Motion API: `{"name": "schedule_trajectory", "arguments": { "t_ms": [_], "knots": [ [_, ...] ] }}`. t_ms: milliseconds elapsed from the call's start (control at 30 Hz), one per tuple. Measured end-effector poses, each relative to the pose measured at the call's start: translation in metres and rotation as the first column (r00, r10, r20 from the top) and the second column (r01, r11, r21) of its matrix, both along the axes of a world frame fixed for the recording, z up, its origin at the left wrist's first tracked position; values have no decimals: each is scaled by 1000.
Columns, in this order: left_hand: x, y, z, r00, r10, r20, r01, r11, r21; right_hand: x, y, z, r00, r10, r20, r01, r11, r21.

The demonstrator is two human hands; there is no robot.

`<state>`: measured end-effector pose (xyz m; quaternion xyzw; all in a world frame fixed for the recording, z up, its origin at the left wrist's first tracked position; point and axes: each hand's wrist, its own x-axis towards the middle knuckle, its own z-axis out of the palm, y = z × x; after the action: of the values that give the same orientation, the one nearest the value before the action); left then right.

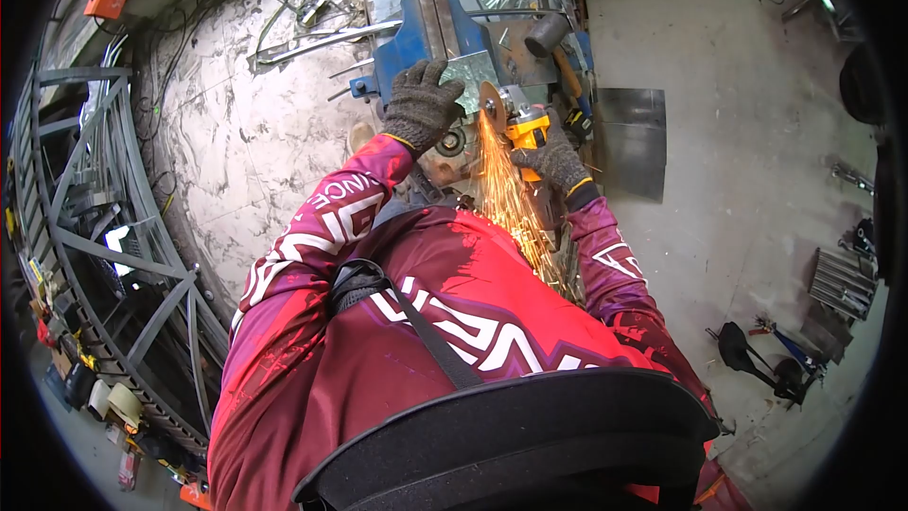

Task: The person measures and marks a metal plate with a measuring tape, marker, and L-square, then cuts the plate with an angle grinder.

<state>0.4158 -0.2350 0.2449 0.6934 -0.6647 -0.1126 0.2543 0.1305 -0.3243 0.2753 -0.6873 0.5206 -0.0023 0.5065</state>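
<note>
My right hand point(556, 163), in a dark grey knit glove, is wrapped round a yellow angle grinder point(528, 127). The grinder's brown disc point(491, 106) meets the lower right of a shiny sheet-metal piece point(476, 74), and orange sparks point(511, 199) stream down towards my body. That piece sits at the jaws of a blue bench vise point(430, 26). Gloved the same way, my left hand point(419, 102) lies against the vise and the piece's left edge, fingers stretched out and slightly apart. Its palm side is hidden.
A hammer point(549, 36) with a wooden handle lies right of the vise. A dark metal sheet point(632, 142) is on the floor at right. Steel framework point(90, 218) holding long metal lengths stands at left. Cables point(180, 24) trail across the floor at upper left.
</note>
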Motion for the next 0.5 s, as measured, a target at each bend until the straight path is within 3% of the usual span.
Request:
{"name": "schedule_trajectory", "arguments": {
  "t_ms": [500],
  "knots": [
    [0,0,1,1000,-6,13,6,1000,23,18,-2,19,999,-32,-6,32,998,58]
  ]
}}
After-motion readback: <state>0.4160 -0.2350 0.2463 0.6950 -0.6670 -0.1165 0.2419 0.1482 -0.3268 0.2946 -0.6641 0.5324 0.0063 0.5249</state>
